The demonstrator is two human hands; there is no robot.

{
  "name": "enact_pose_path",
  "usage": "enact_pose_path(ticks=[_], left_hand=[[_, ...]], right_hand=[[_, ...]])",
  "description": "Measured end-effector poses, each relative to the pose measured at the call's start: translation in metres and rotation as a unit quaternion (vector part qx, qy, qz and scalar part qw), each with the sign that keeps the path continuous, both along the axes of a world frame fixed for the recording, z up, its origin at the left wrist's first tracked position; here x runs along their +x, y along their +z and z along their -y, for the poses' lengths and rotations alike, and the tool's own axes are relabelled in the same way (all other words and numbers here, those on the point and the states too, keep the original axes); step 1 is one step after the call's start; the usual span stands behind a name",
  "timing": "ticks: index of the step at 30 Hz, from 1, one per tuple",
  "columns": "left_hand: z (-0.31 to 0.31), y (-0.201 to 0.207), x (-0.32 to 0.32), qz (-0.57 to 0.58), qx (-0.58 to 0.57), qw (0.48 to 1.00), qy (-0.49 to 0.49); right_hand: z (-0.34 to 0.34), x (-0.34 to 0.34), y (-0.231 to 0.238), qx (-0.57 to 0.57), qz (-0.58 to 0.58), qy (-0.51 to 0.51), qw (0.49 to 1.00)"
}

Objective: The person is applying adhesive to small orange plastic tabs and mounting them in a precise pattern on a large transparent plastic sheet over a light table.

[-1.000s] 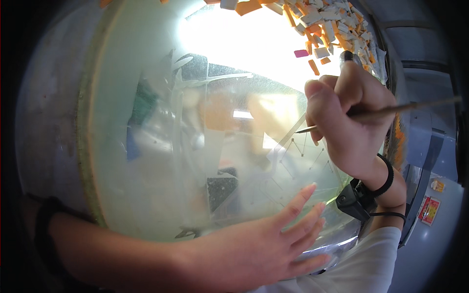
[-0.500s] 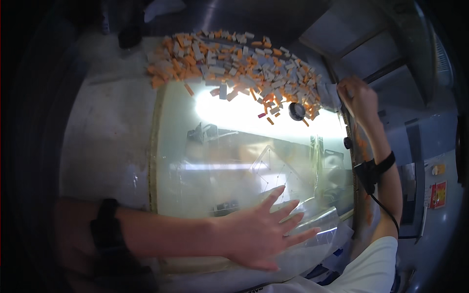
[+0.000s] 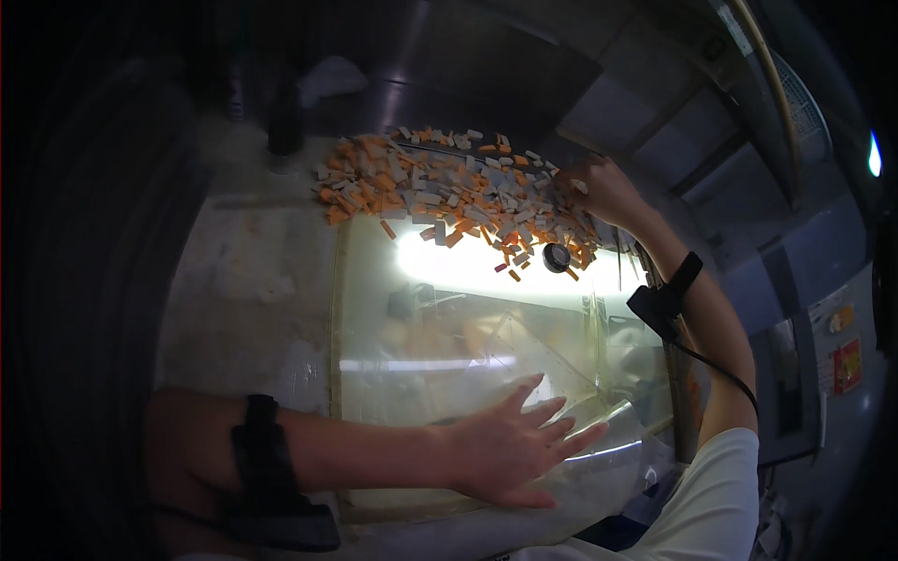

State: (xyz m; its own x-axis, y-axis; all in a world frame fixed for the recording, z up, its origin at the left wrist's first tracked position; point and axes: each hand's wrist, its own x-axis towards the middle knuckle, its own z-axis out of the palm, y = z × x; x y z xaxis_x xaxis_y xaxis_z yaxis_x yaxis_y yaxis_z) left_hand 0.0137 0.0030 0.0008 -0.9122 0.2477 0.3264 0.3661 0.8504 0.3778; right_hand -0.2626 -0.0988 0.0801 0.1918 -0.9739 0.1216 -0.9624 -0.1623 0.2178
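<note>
My left hand (image 3: 500,449) lies palm down with fingers spread on a clear plastic sheet (image 3: 608,458), which curls up at its near right edge. Beneath it is a brightly lit glassy panel (image 3: 383,318). Across the far side of the panel spreads a heap of small orange and whitish rectangular pieces (image 3: 468,192). My right hand (image 3: 603,192) reaches to the heap's far right end, its fingers curled together. A pale bit shows at the fingertips, but what they hold is hidden. A dark round knob-like piece (image 3: 557,257) sits at the heap's near edge.
A pale worn surface (image 3: 248,299) borders the panel on the left. A dark cylindrical object (image 3: 285,131) and a whitish crumpled item (image 3: 332,79) stand behind it. Dark metal panels (image 3: 486,56) rise at the back. Black straps with a cable (image 3: 659,304) are on my forearms.
My right hand has moved left and away from me, from beside a greyish block to the heap's far right end. The view has shifted. My left hand stays spread on the sheet.
</note>
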Motion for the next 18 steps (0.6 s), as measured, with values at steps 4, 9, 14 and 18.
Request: enact_pose_path(ticks=[4,9,14,18], left_hand=[[-0.002,-0.003,-0.002,-0.011,0.001,1.0,-0.005],[-0.005,-0.006,0.0,-0.017,-0.002,1.0,-0.004],[-0.005,-0.005,0.0,-0.017,-0.007,1.0,-0.004],[-0.003,-0.005,-0.001,-0.02,-0.007,1.0,0.0]], right_hand=[[0.025,-0.015,-0.028,-0.06,0.03,0.056,0.996],[0.031,-0.017,-0.041,-0.083,0.022,0.072,0.994],[0.017,-0.006,-0.02,-0.066,0.108,0.008,0.992],[0.003,-0.004,-0.013,0.003,0.216,-0.11,0.97]])
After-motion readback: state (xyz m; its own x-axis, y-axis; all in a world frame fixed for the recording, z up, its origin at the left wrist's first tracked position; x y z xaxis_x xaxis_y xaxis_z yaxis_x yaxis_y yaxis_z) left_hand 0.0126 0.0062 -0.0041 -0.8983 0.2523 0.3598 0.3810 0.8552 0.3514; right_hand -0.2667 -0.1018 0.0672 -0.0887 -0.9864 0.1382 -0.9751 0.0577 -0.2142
